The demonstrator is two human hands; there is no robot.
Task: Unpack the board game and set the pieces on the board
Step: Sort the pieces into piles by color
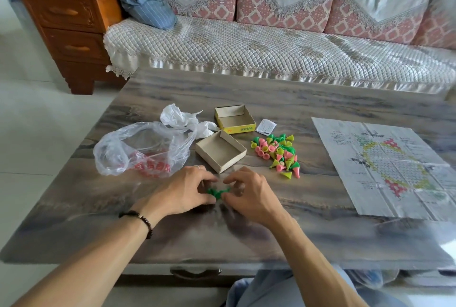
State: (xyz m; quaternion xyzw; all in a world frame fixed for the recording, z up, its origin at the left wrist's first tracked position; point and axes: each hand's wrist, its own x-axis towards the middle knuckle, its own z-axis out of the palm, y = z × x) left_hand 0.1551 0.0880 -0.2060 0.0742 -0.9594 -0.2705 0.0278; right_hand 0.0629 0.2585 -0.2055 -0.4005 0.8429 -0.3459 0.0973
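Note:
A paper game board (pixel 392 166) lies unfolded on the right of the grey table (pixel 271 232). A heap of green, pink and yellow cone pieces (pixel 278 153) sits left of the board. My left hand (pixel 185 190) and my right hand (pixel 249 195) meet near the table's front, fingers curled around a small cluster of green pieces (pixel 217 192) between them. Both hands pinch at these green pieces. An empty cardboard box tray (pixel 220 151) stands just beyond my hands, and the yellow box half (pixel 234 120) lies further back.
A clear plastic bag with red print (pixel 140 151) lies at the left, crumpled white plastic (pixel 182 119) behind it. A small paper slip (pixel 265 126) sits by the yellow box half. A sofa (pixel 271 42) runs behind the table, a wooden cabinet (pixel 66 25) at far left.

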